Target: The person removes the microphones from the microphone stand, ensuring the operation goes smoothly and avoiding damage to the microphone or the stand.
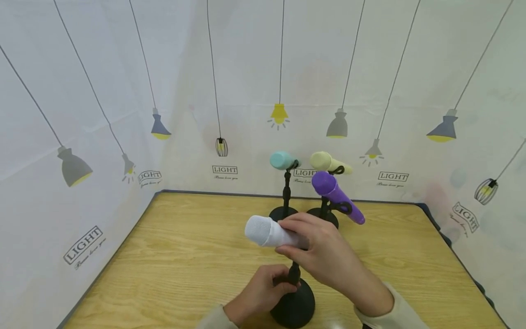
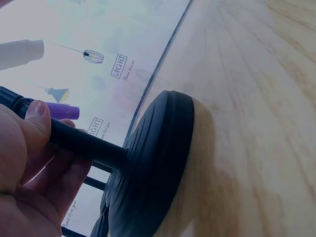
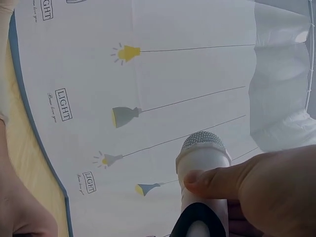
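Observation:
My right hand (image 1: 328,251) holds a white microphone (image 1: 263,231) by its body, its mesh head pointing left in the head view. In the right wrist view the thumb lies along the microphone, and a black clip (image 3: 199,210) overlaps its lower body. Below, my left hand (image 1: 260,292) grips the pole of a black microphone stand (image 2: 89,144), with thumb and fingers around it. The stand's round base (image 1: 293,310) is at the front of the table, close under the left hand. Part of the pole is hidden behind the hands.
Behind the hands, a teal microphone (image 1: 282,160), a pale yellow microphone (image 1: 322,161) and a purple microphone (image 1: 334,194) sit in clips on black stands. They stand near the back edge of the wooden table (image 1: 185,256). A lamp-printed cloth (image 1: 246,91) surrounds the table.

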`<state>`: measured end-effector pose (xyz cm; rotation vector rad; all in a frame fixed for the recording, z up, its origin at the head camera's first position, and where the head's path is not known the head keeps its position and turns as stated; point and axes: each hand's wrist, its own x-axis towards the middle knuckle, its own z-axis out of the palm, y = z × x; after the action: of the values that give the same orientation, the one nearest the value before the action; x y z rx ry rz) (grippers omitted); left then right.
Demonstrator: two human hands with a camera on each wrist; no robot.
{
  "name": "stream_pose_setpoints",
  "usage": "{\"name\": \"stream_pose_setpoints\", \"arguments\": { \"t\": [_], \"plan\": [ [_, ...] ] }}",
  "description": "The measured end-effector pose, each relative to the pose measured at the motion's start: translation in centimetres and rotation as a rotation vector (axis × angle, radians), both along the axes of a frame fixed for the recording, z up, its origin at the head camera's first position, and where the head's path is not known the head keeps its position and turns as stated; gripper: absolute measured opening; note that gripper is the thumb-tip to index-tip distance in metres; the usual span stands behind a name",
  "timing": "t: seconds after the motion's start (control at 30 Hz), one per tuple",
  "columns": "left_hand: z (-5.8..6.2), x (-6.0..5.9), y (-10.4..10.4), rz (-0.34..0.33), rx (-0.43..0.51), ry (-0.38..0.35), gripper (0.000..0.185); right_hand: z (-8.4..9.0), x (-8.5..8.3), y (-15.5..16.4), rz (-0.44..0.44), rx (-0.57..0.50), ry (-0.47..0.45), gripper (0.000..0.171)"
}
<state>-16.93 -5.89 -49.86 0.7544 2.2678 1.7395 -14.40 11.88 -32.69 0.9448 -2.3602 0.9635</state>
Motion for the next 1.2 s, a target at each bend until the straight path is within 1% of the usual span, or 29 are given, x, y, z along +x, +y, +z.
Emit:
{"name": "stream_pose_setpoints", "arguments": {
  "t": [0.07, 0.17, 0.37, 0.6, 0.73, 0.9, 1.03, 1.2],
  "plan": [
    [0.0, 0.0, 0.0, 0.009, -0.002, -0.022, 0.007, 0.1, 0.0, -0.1, -0.001, 0.002, -0.017, 0.039],
    [0.1, 0.0, 0.1, 0.017, -0.007, -0.034, 0.006, 0.1, 0.0, -0.1, -0.001, 0.001, -0.027, 0.039],
    [0.3, -0.2, 0.1, 0.011, -0.013, -0.025, 0.005, 0.2, -0.1, -0.2, 0.004, -0.005, -0.034, 0.038],
    [0.5, -0.3, 0.2, -0.006, -0.013, -0.029, 0.007, 0.4, 0.0, -0.3, 0.002, -0.012, -0.073, 0.037],
    [0.4, -0.3, 0.3, -0.007, -0.012, -0.016, 0.007, 0.5, -0.1, -0.5, 0.006, -0.020, -0.058, 0.037],
    [0.3, -0.4, 0.5, -0.026, -0.013, 0.015, 0.005, 1.1, -0.4, -1.3, 0.051, -0.033, -0.025, 0.035],
    [0.3, -0.4, 0.5, -0.049, -0.007, 0.013, 0.006, 1.8, -0.7, -2.3, 0.091, -0.035, -0.025, 0.035],
    [0.4, -0.5, 0.3, -0.054, -0.012, 0.010, 0.006, 2.4, -0.9, -3.3, 0.102, -0.031, -0.018, 0.035]
  ]
}}
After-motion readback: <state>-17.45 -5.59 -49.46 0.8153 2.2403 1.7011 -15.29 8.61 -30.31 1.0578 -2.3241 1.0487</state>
